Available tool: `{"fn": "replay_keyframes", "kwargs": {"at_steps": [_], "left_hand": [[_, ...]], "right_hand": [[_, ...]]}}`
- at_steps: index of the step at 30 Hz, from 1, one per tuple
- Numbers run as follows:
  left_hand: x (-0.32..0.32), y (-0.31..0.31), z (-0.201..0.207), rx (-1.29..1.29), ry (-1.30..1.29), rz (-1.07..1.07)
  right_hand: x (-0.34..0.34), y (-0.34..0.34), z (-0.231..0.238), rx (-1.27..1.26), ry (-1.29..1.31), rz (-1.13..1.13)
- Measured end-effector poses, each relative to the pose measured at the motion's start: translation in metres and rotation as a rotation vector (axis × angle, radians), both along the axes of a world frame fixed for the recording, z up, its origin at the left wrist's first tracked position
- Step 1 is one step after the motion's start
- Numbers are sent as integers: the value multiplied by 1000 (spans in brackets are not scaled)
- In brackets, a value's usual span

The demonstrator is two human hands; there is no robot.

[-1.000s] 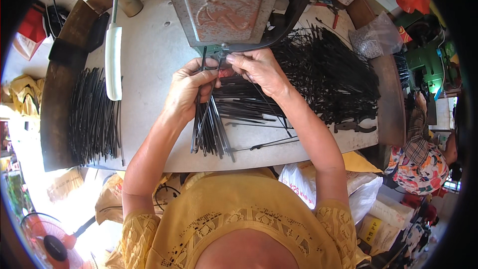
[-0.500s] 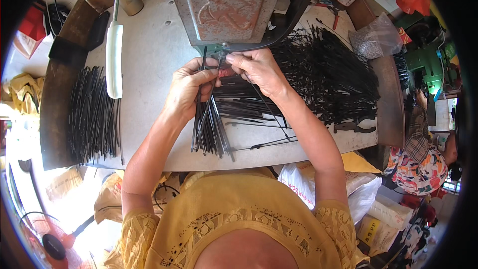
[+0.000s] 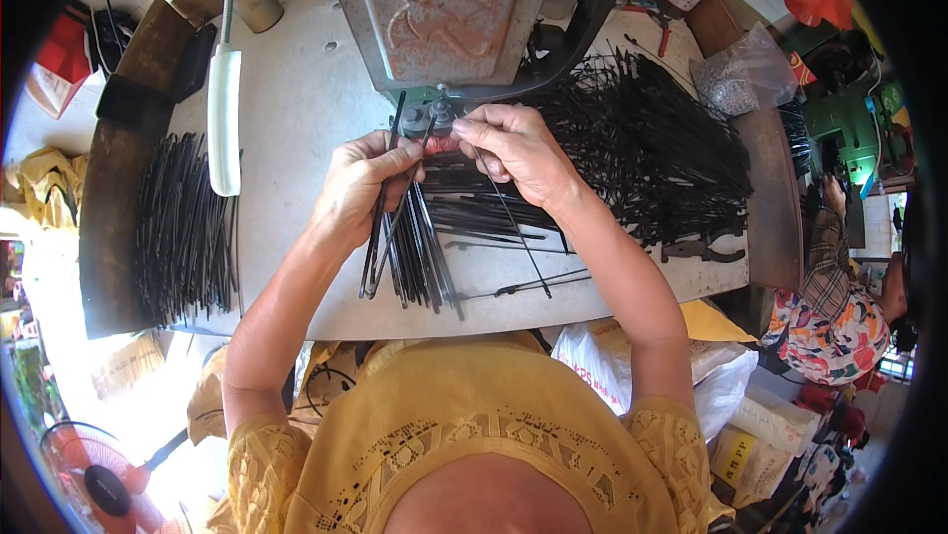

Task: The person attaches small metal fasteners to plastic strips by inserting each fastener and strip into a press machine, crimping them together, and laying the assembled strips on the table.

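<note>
My left hand (image 3: 367, 176) is closed, thumb against fingers, around a couple of thin black rods (image 3: 376, 243) that look like umbrella ribs. In my right hand (image 3: 520, 151), thumb and forefinger pinch the top of another slim black rod (image 3: 520, 238), which slants down toward the table's front edge. Both hands are just below the small metal working parts (image 3: 420, 119) of a grey machine (image 3: 444, 15). Something red (image 3: 440, 145) shows between them. Just right of my left hand, a loose bundle of black rods (image 3: 420, 267) rests on the metal tabletop (image 3: 296, 129).
A large heap of black rods (image 3: 652, 149) covers the table's right side, with pliers (image 3: 703, 249) beside it. Another stack (image 3: 183, 228) lies at left under a white lamp (image 3: 226, 124). A bag of small parts (image 3: 746, 75) stands far right. A co-worker (image 3: 829, 327) sits beyond.
My hands have drawn slightly apart, the left one moving left with its rods. The rod in my right hand now hangs lower and nearer the front edge.
</note>
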State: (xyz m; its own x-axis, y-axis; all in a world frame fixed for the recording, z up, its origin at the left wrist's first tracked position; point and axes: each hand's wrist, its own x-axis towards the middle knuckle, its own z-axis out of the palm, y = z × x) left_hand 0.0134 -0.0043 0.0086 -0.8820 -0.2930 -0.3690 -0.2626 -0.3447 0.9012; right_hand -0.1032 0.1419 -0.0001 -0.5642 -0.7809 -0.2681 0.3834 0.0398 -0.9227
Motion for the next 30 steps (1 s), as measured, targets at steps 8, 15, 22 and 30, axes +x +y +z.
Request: {"fn": "replay_keyframes", "kwargs": {"at_steps": [8,15,22,30], "left_hand": [[-10,8,-8,128,92,75],[-13,12,-11,66,112,115],[-15,15,-11,54,113,149],[-19,17,-9,144,77,174]], "right_hand": [[8,-11,4,-78,21,-83],[9,-18,0,-60,36,-120],[10,-20,-2,-70,68,-118],[9,-23,-5,-40,82,-139]]}}
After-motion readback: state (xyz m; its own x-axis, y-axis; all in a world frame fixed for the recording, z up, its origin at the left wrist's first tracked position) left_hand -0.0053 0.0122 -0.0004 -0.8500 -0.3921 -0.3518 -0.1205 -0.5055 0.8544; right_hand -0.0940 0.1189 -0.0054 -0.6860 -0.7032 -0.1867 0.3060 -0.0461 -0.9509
